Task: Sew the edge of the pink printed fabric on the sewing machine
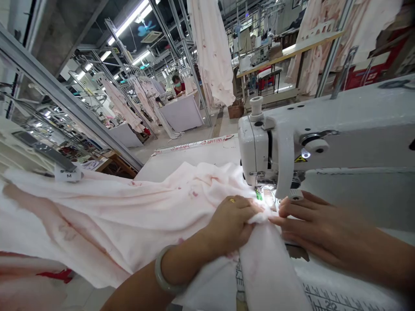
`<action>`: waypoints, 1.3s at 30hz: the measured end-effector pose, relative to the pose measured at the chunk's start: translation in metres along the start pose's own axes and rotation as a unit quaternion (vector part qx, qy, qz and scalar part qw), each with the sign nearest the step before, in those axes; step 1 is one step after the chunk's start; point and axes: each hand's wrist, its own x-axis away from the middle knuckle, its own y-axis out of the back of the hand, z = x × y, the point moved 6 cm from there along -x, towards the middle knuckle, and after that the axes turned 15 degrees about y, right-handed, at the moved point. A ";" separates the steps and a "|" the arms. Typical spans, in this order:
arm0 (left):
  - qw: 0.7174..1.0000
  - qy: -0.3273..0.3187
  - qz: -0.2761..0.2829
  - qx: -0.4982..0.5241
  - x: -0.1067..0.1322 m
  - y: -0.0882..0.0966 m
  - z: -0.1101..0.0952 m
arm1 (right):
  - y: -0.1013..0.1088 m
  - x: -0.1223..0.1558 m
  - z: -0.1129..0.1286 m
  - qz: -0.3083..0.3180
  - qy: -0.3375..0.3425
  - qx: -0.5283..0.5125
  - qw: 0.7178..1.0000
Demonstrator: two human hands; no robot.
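Observation:
Pale pink patterned fabric [191, 194] spreads across the sewing table, and a strip of it hangs toward me. Close to the needle area of a white sewing machine [259, 142], my left hand [231, 222] is closed on the fabric, its fingers bunching a fold. A ring and a bangle show on this hand and wrist. Just right of the needle, my right hand [314, 224] has its fingers stretched forward, with the fingertips touching the fabric's edge. The presser foot is partly hidden by glare and a green part [258, 194].
A ruler scale [333, 300] is printed along the table's near edge. Hanging garments [212, 56] and metal rails stand beyond the table. A person [177, 86] sits at another workstation farther back. A size tag [68, 173] marked M lies on the left.

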 end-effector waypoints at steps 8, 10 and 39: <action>0.960 0.163 -0.008 0.226 -0.011 0.010 0.013 | -0.017 0.003 0.010 0.020 -0.025 -0.074 0.997; 0.981 0.116 -0.014 0.154 -0.007 0.009 0.002 | -0.019 0.003 0.010 0.023 -0.036 -0.085 0.995; 0.963 -0.043 0.016 -0.266 0.000 -0.005 -0.020 | -0.023 0.027 -0.018 0.015 -0.100 0.049 0.994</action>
